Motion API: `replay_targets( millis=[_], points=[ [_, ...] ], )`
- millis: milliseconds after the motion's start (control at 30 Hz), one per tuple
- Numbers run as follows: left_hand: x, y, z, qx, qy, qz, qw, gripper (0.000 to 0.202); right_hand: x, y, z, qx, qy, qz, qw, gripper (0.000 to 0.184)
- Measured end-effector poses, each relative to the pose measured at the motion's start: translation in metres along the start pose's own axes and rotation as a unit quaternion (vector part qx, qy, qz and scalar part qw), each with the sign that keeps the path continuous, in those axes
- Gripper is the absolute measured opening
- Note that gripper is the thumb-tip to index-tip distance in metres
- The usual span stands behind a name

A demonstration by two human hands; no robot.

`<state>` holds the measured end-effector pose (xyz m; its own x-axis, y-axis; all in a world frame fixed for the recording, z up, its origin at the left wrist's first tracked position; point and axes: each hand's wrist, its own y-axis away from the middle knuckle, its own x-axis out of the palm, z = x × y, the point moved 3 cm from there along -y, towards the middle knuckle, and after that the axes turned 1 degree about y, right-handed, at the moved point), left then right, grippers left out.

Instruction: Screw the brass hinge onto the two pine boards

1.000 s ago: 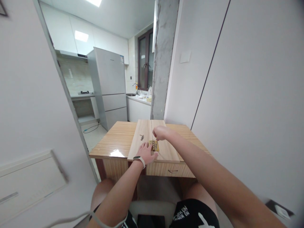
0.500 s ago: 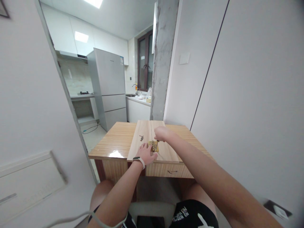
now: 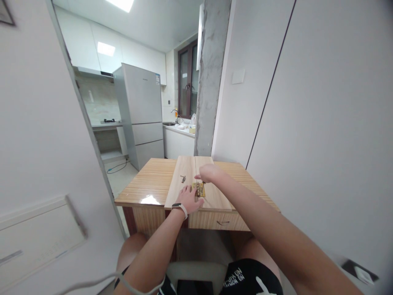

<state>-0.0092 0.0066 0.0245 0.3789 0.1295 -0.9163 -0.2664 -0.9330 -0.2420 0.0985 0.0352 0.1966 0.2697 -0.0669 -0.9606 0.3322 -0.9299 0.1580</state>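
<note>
Two pale wooden boards (image 3: pixel 185 172) lie side by side on a wooden table (image 3: pixel 150 182). A brass hinge (image 3: pixel 198 189) sits across the seam between them. My left hand (image 3: pixel 189 198), with a white wristband, lies flat on the boards just left of the hinge, fingers apart, thumb against the hinge's edge. My right hand (image 3: pixel 208 172) is closed above the hinge, gripping a thin upright tool (image 3: pixel 201 185) whose tip meets the hinge. A few small dark screws (image 3: pixel 183 178) lie on the left board.
The table has a front drawer (image 3: pixel 221 221) with a small handle. White walls close in on both sides. Beyond the table stand a concrete pillar (image 3: pixel 211 78), a grey fridge (image 3: pixel 143 110) and a kitchen counter with a sink (image 3: pixel 178 128). My knees are under the table.
My right hand has turned slightly over the hinge, staying in place. My left hand has not moved.
</note>
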Motion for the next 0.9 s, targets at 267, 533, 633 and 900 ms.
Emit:
replay_targets(
  millis=[267,533,633,900],
  points=[
    [-0.001,0.001,-0.001,-0.010,-0.006,0.013,1.000,0.073,-0.007,0.009,0.003,0.005,0.030,0.000,1.000,0.036],
    [-0.001,0.001,0.000,-0.008,-0.005,0.007,1.000,0.071,-0.002,0.006,0.002,-0.051,0.034,-0.015,0.998,0.041],
    [-0.001,0.001,-0.001,-0.006,-0.005,0.002,1.000,0.069,-0.001,0.004,0.000,-0.005,0.015,-0.029,0.999,0.058],
    [0.003,-0.001,0.002,-0.001,-0.004,-0.008,1.000,0.070,-0.004,0.006,0.001,0.022,0.010,-0.015,1.000,0.050]
  ],
)
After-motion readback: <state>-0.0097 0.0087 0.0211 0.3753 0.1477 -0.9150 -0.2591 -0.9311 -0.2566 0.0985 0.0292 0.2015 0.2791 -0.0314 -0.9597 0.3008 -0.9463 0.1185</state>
